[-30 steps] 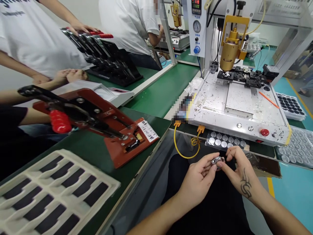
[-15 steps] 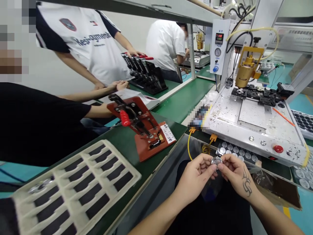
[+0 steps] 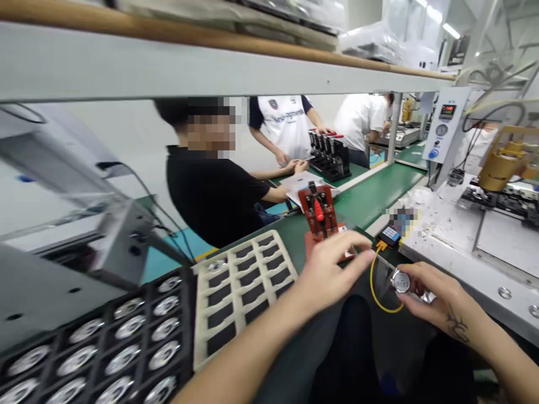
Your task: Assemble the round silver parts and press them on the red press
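Observation:
In my right hand [image 3: 433, 294] is a round silver watch case [image 3: 400, 281], gripped at its edge between thumb and fingers, its engraved flat face toward me. A crinkled shiny bit shows under those fingers, too blurred to name. My left hand [image 3: 337, 266] is up and to the left of the watch case, thumb and forefinger pinched together. A thin pale strip [image 3: 385, 261] runs from that pinch to the top of the watch case; whether it is film or something stiff I cannot tell. Behind my left hand stands a red-handled toggle clamp fixture [image 3: 319, 210], partly hidden.
Left of my arm lies a beige compartment tray [image 3: 290, 264] holding one shiny part; beside it, a black tray [image 3: 145, 314] carries several silver round parts. A press machine [image 3: 501, 224] stands at right. Overhead runs a shelf [image 3: 210, 67]. A co-worker in black [image 3: 214, 196] sits across the bench.
My view has swung left and up, bringing the black tray into sight. My hands, earlier together at the watch case, are now apart, the left drawn away with the thin strip.

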A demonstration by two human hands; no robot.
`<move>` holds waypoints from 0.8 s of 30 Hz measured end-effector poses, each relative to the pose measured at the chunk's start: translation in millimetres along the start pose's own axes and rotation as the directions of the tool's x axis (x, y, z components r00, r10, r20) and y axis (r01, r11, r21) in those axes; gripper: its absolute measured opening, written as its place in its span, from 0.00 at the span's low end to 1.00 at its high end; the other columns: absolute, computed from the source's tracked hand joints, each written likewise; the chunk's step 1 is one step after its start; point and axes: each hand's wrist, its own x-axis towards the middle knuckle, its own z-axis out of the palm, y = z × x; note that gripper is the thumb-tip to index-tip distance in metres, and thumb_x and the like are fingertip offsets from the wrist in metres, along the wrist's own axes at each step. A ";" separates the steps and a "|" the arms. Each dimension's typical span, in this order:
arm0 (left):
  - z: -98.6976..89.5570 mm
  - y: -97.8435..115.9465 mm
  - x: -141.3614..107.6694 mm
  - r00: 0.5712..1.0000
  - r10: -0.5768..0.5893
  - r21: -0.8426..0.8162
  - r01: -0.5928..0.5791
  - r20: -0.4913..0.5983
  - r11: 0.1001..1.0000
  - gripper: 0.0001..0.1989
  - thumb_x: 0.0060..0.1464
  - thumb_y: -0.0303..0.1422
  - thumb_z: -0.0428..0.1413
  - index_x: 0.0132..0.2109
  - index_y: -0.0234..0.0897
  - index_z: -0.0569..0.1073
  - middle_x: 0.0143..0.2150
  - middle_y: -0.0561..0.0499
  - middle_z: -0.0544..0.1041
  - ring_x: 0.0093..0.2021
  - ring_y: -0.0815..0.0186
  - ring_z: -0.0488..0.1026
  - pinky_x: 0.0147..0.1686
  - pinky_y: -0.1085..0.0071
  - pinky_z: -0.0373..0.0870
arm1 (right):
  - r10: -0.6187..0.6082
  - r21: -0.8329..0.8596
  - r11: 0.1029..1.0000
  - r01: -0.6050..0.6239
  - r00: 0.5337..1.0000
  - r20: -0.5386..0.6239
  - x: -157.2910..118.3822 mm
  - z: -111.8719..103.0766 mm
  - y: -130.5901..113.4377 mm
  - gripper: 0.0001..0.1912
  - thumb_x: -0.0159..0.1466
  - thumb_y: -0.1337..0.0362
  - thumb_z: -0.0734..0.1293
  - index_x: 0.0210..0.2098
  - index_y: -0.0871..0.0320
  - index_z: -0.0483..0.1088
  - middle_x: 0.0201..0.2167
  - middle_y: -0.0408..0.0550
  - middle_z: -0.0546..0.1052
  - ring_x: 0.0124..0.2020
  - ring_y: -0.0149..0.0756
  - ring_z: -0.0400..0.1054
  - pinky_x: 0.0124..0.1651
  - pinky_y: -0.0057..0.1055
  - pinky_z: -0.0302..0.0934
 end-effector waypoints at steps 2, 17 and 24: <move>-30.2 -20.2 22.8 0.948 0.301 0.200 -0.276 -0.102 0.940 0.10 0.70 0.34 0.56 0.39 0.39 0.77 0.38 0.45 0.82 0.42 0.60 0.78 0.48 0.61 0.74 | 0.048 0.050 0.998 -0.046 0.998 -0.048 13.1 2.8 3.6 0.19 0.70 0.64 0.71 0.59 0.51 0.71 0.33 0.43 0.75 0.30 0.34 0.71 0.35 0.31 0.71; -122.1 -66.2 128.3 0.889 -0.116 -0.127 0.067 -0.443 0.990 0.13 0.74 0.44 0.49 0.47 0.40 0.70 0.37 0.51 0.76 0.32 0.67 0.76 0.35 0.70 0.74 | 0.147 0.183 0.972 -0.147 0.989 0.017 100.5 61.1 34.4 0.14 0.67 0.58 0.71 0.51 0.56 0.74 0.30 0.42 0.72 0.30 0.35 0.68 0.34 0.31 0.66; -91.3 -139.2 -11.6 0.819 -0.574 0.161 0.569 -0.020 0.807 0.13 0.59 0.42 0.62 0.34 0.36 0.81 0.22 0.52 0.78 0.23 0.61 0.76 0.26 0.69 0.71 | 0.080 0.186 0.978 -0.096 0.993 0.092 107.0 111.1 72.8 0.15 0.64 0.62 0.71 0.50 0.56 0.75 0.28 0.39 0.68 0.27 0.33 0.64 0.33 0.30 0.62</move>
